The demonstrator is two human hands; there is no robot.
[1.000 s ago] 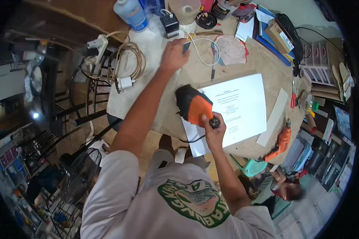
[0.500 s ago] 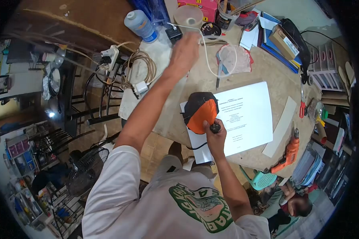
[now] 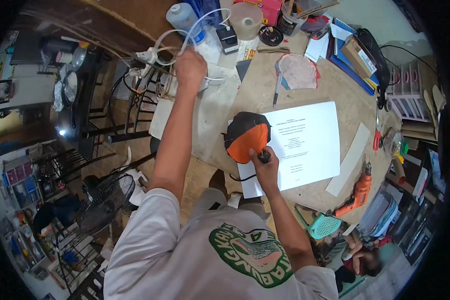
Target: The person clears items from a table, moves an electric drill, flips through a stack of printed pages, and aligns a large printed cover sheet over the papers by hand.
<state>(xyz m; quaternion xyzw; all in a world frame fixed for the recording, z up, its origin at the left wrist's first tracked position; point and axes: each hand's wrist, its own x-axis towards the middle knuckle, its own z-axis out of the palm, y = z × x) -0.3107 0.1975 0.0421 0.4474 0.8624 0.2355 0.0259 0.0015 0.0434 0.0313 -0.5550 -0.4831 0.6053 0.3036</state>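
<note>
Closest in is the shirt (image 3: 210, 250), right up to the near edge of the table (image 3: 250, 92). The bottom corner of the printed paper (image 3: 305, 145) looks like it pokes past that edge. The right hand (image 3: 266, 165) is just over the edge too, fingers wrapped round a black knob-like thing (image 3: 264, 156), thumb against the orange and black cloth (image 3: 247, 137). So that's a closed grip, and the cloth sits at the front of the table, overlapping the paper's left side. A black cord (image 3: 242, 178) dips below that hand.

Off to the right, the orange drill (image 3: 356, 192) lies close to the table's rim, pale strip (image 3: 349, 160) beside it, so that side's kinda tight. Red scissors (image 3: 377, 140) are along the rim as well.

Past the cloth there's decent room: a stretch of brown tabletop between it and the pen (image 3: 277, 87), which touches the pinkish round piece (image 3: 298, 71).

Left hand (image 3: 190, 67) is way out over the far left edge, in among the white cable (image 3: 207, 19) loops, fingers bent. Can't tell if it's actually pinching the cable. Coming in from the back: black box (image 3: 227, 40), blue bottle (image 3: 185, 22), round tub (image 3: 246, 21).
</note>
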